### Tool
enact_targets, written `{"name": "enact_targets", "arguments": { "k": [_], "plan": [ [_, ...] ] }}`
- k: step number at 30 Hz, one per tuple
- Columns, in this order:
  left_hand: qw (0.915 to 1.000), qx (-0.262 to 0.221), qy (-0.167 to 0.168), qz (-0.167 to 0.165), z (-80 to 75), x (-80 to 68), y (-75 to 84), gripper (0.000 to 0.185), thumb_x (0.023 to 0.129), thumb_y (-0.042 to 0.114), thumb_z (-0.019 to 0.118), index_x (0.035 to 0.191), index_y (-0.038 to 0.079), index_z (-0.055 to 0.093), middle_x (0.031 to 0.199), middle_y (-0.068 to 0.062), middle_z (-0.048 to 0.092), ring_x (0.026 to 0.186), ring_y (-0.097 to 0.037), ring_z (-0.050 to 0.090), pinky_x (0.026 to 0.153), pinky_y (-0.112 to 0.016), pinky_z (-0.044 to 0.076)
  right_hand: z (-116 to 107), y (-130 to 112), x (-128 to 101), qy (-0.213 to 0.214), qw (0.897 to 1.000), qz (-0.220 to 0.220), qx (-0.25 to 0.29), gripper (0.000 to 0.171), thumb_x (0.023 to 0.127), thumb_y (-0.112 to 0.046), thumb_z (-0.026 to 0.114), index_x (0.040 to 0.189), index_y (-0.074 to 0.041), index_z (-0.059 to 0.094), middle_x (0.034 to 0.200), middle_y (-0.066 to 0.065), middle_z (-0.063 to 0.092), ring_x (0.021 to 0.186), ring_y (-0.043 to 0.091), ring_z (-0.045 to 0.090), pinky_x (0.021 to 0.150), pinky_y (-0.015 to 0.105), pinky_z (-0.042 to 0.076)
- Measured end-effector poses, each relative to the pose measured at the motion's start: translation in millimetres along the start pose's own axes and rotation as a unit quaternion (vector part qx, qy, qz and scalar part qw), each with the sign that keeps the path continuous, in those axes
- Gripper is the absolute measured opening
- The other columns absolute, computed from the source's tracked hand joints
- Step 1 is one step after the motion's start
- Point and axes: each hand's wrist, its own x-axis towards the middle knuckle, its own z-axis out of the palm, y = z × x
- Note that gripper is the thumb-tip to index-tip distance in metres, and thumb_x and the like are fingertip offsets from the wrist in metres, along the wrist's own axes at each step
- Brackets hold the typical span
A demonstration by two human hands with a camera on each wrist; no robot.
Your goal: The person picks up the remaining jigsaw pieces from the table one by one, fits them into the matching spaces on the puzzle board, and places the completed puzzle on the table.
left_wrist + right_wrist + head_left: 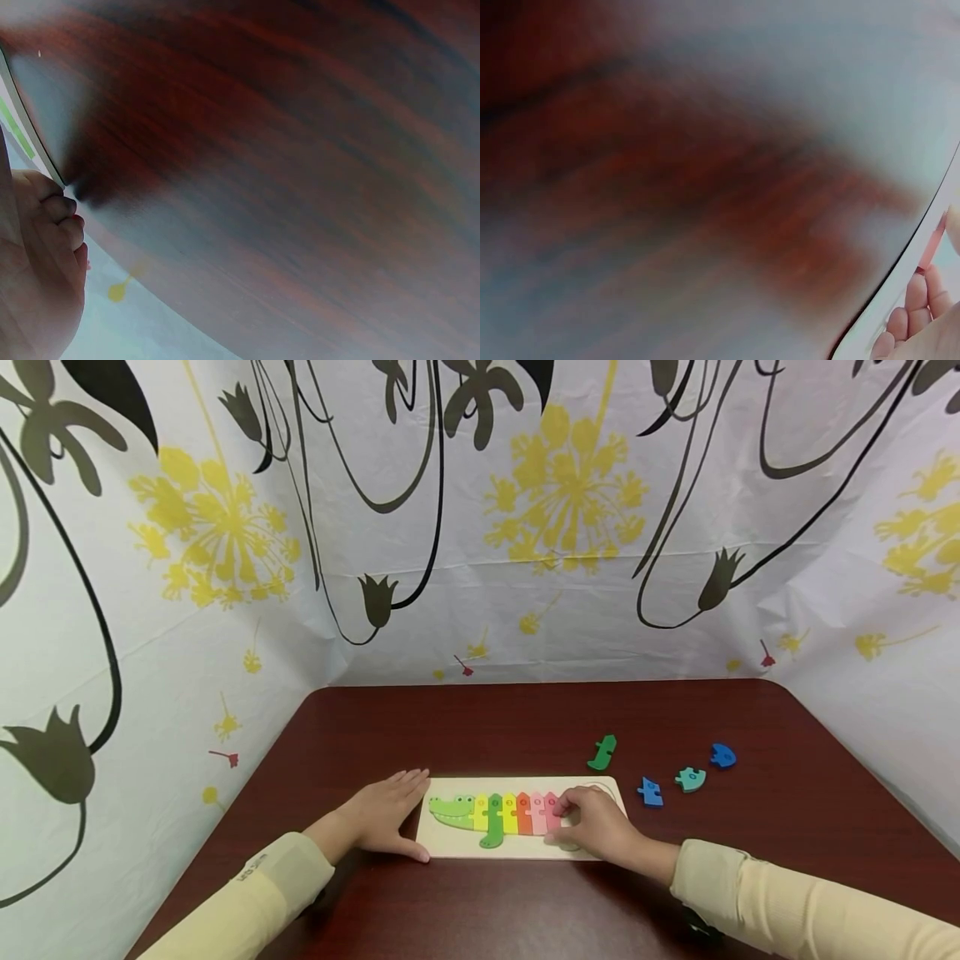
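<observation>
A pale wooden puzzle board [450,845] lies near the table's front edge, with a crocodile made of coloured pieces: green head [452,810], yellow, green, orange and pink segments. My left hand [386,814] lies flat against the board's left end, fingers straight. My right hand [592,825] rests on the board's right part, fingertips pressing a pink piece [553,811] beside the others. In the left wrist view the left hand's fingers [60,217] touch the board's edge [30,135]. The right wrist view is blurred, showing the fingertips [919,296] by the board's rim.
Loose pieces lie on the dark red table [525,718] to the right of the board: a green leg piece [602,752], a blue piece [650,792], a teal piece [690,778] and another blue piece [723,755]. Flowered sheets [480,527] wall the table on three sides.
</observation>
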Motion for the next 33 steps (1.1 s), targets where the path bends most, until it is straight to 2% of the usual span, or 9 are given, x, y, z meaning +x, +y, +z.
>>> {"name": "enact_targets", "arguments": {
  "k": [12,23,28,33],
  "plan": [
    [0.9999,0.006,-0.007,-0.009,-0.1,-0.5,0.9,0.119,0.074,0.088,0.041,0.153,0.0,0.025,0.158,-0.015,0.022,0.145,-0.027,0.019,0.116,-0.039,0.021,-4.4,2.3,1.3,0.0,1.0,-0.008,0.029,0.026,0.069,-0.021,0.09,0.08,-0.013,0.069,0.078,-0.007,0.062,0.078,0.013,0.053,0.074,0.034,0.048],
    [0.9999,0.007,-0.006,-0.005,0.7,-0.1,0.5,0.119,0.075,0.088,0.041,0.153,0.0,0.025,0.158,-0.015,0.021,0.145,-0.027,0.019,0.116,-0.038,0.02,-10.4,3.7,4.3,0.005,0.998,0.024,0.064,0.024,0.072,-0.02,0.088,0.085,-0.012,0.069,0.081,-0.004,0.064,0.076,0.014,0.057,0.074,0.032,0.052],
    [1.0,0.006,-0.005,-0.002,0.4,0.2,0.0,0.118,0.075,0.087,0.041,0.153,0.0,0.025,0.158,-0.016,0.021,0.145,-0.027,0.019,0.116,-0.038,0.02,-15.2,7.0,6.8,0.023,0.998,0.021,0.061,0.026,0.074,-0.02,0.086,0.089,-0.009,0.068,0.085,-0.002,0.065,0.082,0.017,0.061,0.077,0.035,0.053],
    [1.0,0.003,-0.005,-0.004,0.5,0.0,-0.4,0.118,0.075,0.088,0.041,0.153,0.0,0.025,0.158,-0.015,0.021,0.145,-0.027,0.019,0.116,-0.038,0.02,-21.4,10.1,10.6,0.04,0.997,0.038,0.055,0.033,0.075,-0.027,0.086,0.095,-0.008,0.068,0.093,0.002,0.065,0.092,0.022,0.059,0.08,0.04,0.053]
  ]
}}
